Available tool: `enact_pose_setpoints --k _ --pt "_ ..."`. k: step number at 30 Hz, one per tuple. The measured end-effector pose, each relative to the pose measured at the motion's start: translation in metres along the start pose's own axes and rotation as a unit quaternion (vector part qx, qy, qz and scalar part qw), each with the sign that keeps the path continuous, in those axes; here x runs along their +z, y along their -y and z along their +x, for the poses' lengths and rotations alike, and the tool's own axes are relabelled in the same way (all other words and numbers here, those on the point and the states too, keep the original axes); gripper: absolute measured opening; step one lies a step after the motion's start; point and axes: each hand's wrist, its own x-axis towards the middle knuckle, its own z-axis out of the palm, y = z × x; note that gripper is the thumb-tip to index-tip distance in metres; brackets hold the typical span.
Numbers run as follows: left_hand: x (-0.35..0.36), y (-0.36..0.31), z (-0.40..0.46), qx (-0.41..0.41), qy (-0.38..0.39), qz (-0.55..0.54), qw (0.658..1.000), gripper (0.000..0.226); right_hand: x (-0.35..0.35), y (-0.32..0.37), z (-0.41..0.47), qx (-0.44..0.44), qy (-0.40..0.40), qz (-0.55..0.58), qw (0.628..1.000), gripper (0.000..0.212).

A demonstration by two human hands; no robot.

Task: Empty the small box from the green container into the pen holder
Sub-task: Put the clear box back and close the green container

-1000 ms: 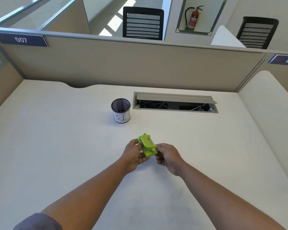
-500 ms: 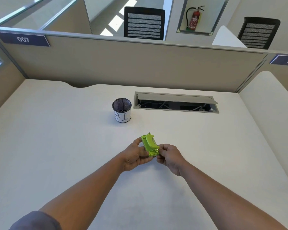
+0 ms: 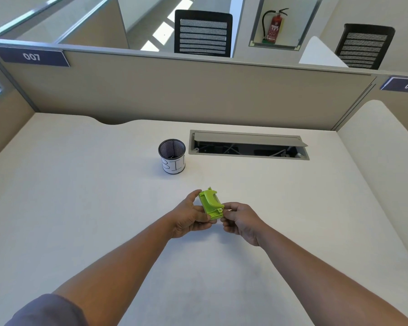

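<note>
Both hands hold the small bright green plastic container point(image 3: 210, 204) just above the white desk point(image 3: 80, 208). The left hand point(image 3: 190, 216) grips its side, the right hand point(image 3: 239, 220) pinches its near end. The black mesh pen holder point(image 3: 172, 156) stands well apart, behind.

Not much moved in the last second, honestly. I've swung the green container point(image 3: 210, 203) round a bit, so its long side now points more away from me. My left hand point(image 3: 190, 217) slid lower along its left side. My right hand point(image 3: 242, 221) went from cupping the near end to just pinching the near right corner with the fingertips point(image 3: 224, 214).
</note>
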Motion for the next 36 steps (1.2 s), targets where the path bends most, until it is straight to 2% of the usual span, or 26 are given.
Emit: enact_pose_setpoints --k 14,19,22,25,31,36 --pt "0.000 0.000 -0.004 -0.007 -0.025 -0.003 1.000 0.093 0.001 -0.002 0.001 0.004 -0.022 0.006 1.000 0.013" --pt "-0.002 -0.001 -0.005 -0.035 -0.052 -0.070 0.996 0.057 0.004 0.001 -0.002 0.007 -0.034 0.038 0.999 0.014" --pt "-0.001 0.000 -0.004 -0.035 -0.086 -0.087 0.992 0.042 0.007 -0.001 -0.004 0.002 -0.036 0.062 0.997 0.016" --pt "0.001 0.000 -0.003 -0.038 -0.085 -0.084 0.992 0.027 0.012 0.000 -0.007 0.005 -0.039 0.097 0.995 0.019" --pt "0.006 -0.001 0.001 -0.073 -0.113 -0.107 0.985 0.011 0.024 0.001 -0.013 0.012 0.015 0.136 0.991 0.016" --pt "0.008 -0.003 0.003 -0.086 -0.129 -0.098 0.983 0.008 0.027 0.000 -0.012 0.035 -0.002 0.144 0.989 0.008"
